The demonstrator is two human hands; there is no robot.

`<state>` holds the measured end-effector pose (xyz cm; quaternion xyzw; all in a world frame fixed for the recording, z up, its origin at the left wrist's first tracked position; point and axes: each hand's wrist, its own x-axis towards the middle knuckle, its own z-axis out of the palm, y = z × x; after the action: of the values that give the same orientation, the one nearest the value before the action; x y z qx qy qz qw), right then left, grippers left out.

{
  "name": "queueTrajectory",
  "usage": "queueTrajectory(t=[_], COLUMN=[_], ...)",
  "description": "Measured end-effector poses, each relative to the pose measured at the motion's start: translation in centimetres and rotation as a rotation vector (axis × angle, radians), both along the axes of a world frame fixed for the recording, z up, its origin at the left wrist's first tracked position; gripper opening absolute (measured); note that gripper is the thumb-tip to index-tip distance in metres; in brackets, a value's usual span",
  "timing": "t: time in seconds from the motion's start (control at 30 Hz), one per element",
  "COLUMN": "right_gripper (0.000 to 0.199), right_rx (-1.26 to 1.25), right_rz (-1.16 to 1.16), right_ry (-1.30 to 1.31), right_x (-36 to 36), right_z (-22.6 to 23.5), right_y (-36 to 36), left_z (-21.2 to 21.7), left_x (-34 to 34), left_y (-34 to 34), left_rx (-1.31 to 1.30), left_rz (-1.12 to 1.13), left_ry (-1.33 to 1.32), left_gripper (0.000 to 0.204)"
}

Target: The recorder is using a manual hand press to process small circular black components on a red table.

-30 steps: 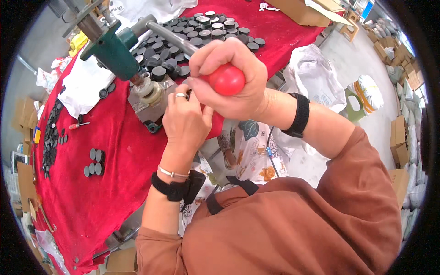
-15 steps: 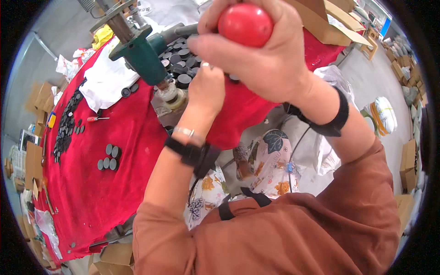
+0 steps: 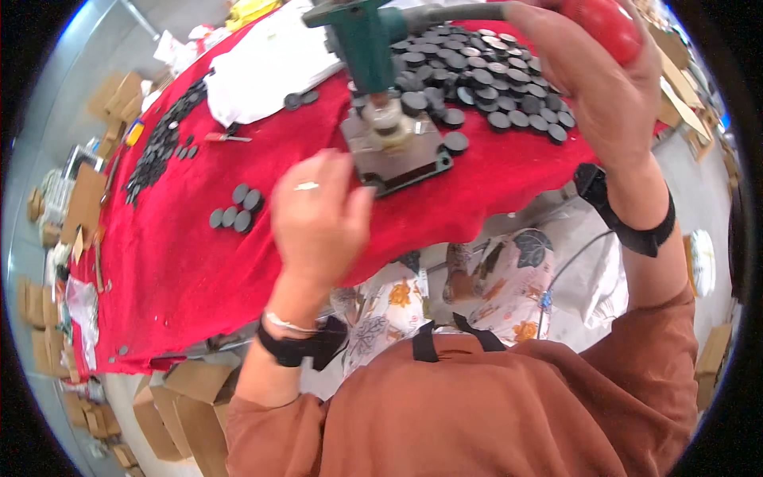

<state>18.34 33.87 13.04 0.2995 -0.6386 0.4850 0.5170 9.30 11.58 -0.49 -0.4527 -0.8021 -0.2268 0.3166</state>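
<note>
At the upper right, my right hand [image 3: 604, 95] is wrapped round a shiny red ball knob [image 3: 608, 30]. A grey lever bar [image 3: 453, 12] runs toward this hand from the dark green hand press [image 3: 367, 48]. Beneath the press head, a clear and whitish round die [image 3: 389, 126] sits on a metal base plate [image 3: 369, 159]. My left hand [image 3: 314, 219], a little blurred, hovers over the red cloth just left of the base, its thumb apart from its fingers; nothing shows in it. A small group of dark round discs [image 3: 230, 216] stands left of that hand.
A large heap of grey-black discs [image 3: 509, 87] lies behind and right of the press. On the red cloth [image 3: 199, 286] are a pile of small black parts [image 3: 159, 147], a white cloth [image 3: 266, 67] and a screwdriver [image 3: 228, 137]. Cardboard boxes [image 3: 187, 405] stand below the table's edge.
My left hand has come away from the die, moving left and toward me, and its fingers have loosened. My right hand stays on the knob. The whole view has shifted, showing more of the disc heap.
</note>
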Motion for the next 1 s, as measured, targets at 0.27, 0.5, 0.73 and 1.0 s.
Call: queueTrajectory(t=[0.27, 0.5, 0.73, 1.0], right_gripper=[0.015, 0.015, 0.019, 0.017], right_rx=[-0.039, -0.077, 0.058, 0.081], right_rz=[-0.362, -0.334, -0.251, -0.188], right_ry=[-0.185, -0.228, 0.026, -0.002], right_x=[2.8, 3.0, 1.4, 1.3], right_z=[0.0, 0.1, -0.1, -0.8], right_y=[-0.9, -1.4, 0.3, 1.2], left_z=[-2.7, -3.1, -2.0, 0.6], left_x=[-9.1, -9.7, -9.5, -6.8], left_y=[-12.0, -9.4, -3.8, -2.8], left_rx=[-0.29, -0.308, -0.303, -0.074], left_rz=[0.327, 0.142, 0.024, -0.071], left_ry=[-0.332, -0.452, -0.334, -0.408], left_gripper=[0.052, 0.041, 0.042, 0.037])
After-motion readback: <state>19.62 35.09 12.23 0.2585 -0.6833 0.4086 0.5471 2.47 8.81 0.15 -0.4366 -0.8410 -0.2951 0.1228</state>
